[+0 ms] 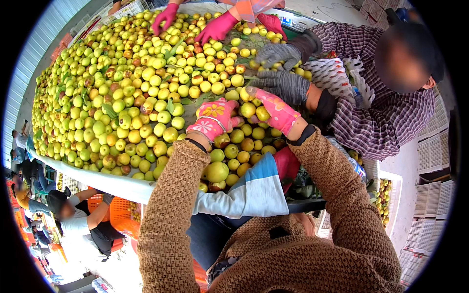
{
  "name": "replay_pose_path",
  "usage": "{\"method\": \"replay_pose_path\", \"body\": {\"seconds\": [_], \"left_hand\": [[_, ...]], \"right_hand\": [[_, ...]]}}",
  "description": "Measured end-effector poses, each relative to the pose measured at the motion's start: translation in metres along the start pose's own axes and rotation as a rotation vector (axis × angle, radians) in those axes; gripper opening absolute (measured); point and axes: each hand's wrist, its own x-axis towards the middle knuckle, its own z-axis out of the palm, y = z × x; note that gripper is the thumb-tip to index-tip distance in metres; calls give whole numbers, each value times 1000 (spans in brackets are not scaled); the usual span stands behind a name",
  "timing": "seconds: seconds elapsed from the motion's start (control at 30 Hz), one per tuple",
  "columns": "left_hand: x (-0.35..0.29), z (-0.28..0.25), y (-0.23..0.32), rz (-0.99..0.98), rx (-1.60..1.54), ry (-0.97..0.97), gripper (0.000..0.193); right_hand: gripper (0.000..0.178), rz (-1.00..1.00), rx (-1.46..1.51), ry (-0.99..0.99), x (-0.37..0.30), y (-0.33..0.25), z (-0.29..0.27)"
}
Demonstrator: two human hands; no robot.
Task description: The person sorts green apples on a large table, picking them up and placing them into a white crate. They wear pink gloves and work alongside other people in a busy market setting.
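Note:
A big heap of small round yellow-green fruits (146, 88), some blushed red-brown, covers a long sorting table. My left hand (214, 118), in a pink flowered glove, rests knuckles-up on the fruit near the table's near edge with its fingers curled. My right hand (273, 108), in a matching glove, lies on the pile just to the right, fingers closed around a yellow fruit (248, 109). My forearms wear brown knitted sleeves.
A person in a plaid shirt (391, 117) at the right sorts with grey gloves (286, 85). Pink-gloved hands (215, 27) reach in from the far side. White foam trays (430, 146) are stacked at right. An orange crate (122, 215) and a crouching person are below left.

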Motion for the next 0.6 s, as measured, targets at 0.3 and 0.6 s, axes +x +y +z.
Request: {"method": "replay_pose_path", "body": {"seconds": [0.3,0.6], "left_hand": [[-13,6,-30,-56,-521,422,44],[-66,-47,67,134,-1029,421,43]], "right_hand": [[37,54,251,-71,-13,-9,10],[52,-432,265,-469,-71,-5,12]]}}
